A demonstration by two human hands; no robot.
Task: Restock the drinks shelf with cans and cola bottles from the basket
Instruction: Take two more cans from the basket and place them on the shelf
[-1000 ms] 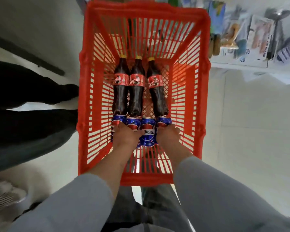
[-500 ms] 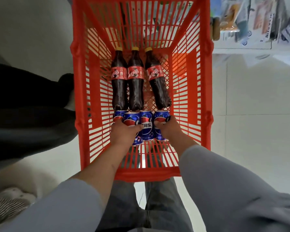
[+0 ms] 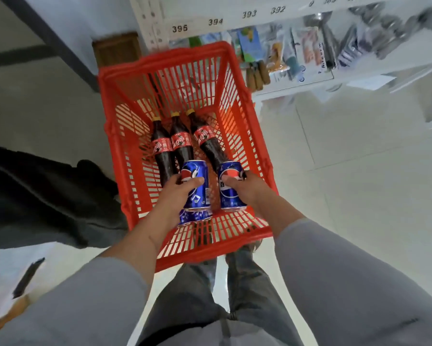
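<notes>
A red plastic basket (image 3: 115, 136) stands on the floor in front of me. Three cola bottles (image 3: 162, 156) with red labels and yellow caps lie side by side on its bottom. My left hand (image 3: 177, 193) grips a blue can (image 3: 197, 186) lifted above the basket floor. My right hand (image 3: 250, 191) grips a second blue can (image 3: 228, 193) beside it. More blue cans (image 3: 195, 217) lie on the basket floor under the left can, partly hidden.
A white shelf (image 3: 309, 81) with packaged goods and numbered tags runs across the upper right. A brown box (image 3: 117, 49) sits behind the basket. Another person's dark trousers and shoe (image 3: 60, 196) are close on the left. My own legs stand below the basket.
Both hands gripped cans lying in the basket and have lifted one each. The view has tilted up, bringing the shelf into sight.
</notes>
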